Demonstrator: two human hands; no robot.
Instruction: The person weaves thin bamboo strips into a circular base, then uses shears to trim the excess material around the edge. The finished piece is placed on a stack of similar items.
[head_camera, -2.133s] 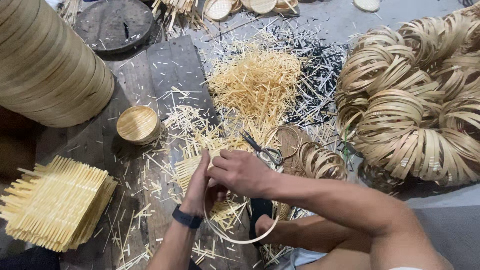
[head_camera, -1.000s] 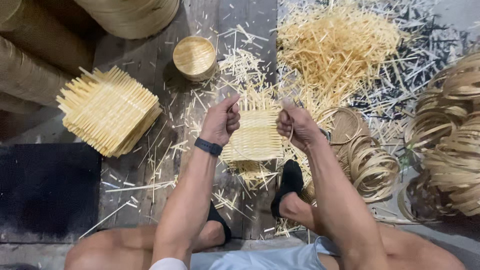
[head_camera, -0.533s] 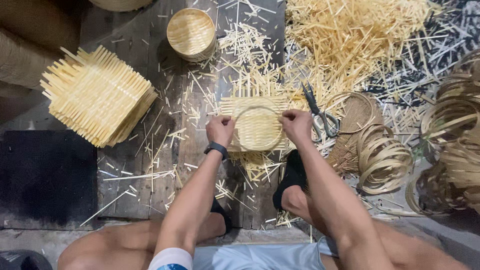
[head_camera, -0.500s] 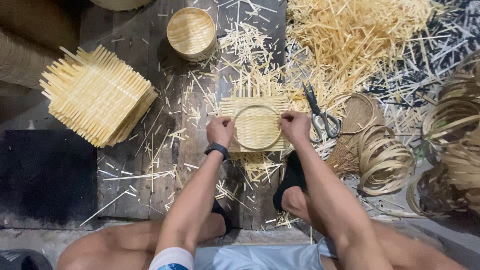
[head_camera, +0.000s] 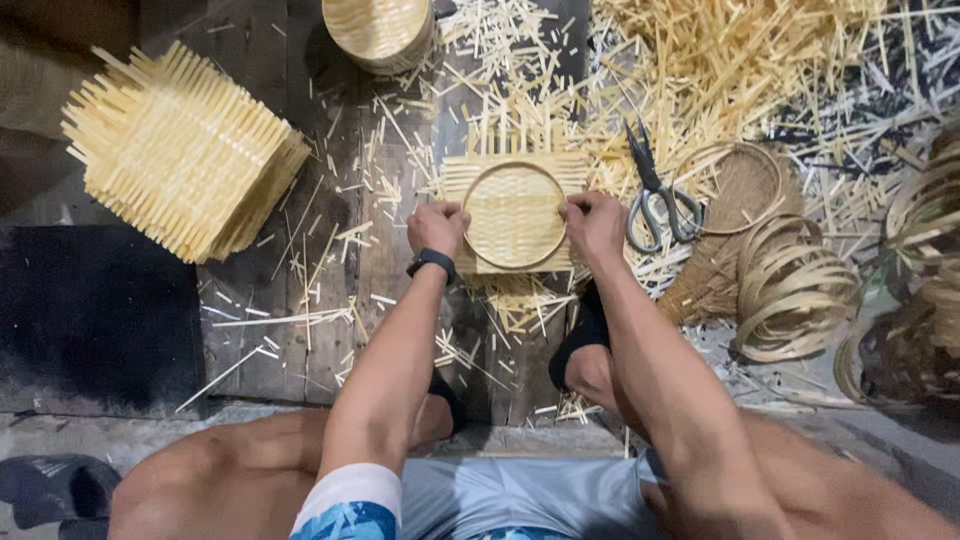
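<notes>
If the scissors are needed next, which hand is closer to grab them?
Probably the right hand: the scissors lie just beside it, while the left hand is across the hoop.

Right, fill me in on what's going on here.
A person sitting on the floor presses a thin round bamboo hoop onto a square woven bamboo mat, left hand and right hand pinching opposite sides. Dark metal scissors lie just right; a stack of woven mats sits left.

The round woven bamboo basket (head_camera: 378, 30) is cut off by the top edge; the pale bamboo hoop coils (head_camera: 925, 250) by the right edge.
</notes>
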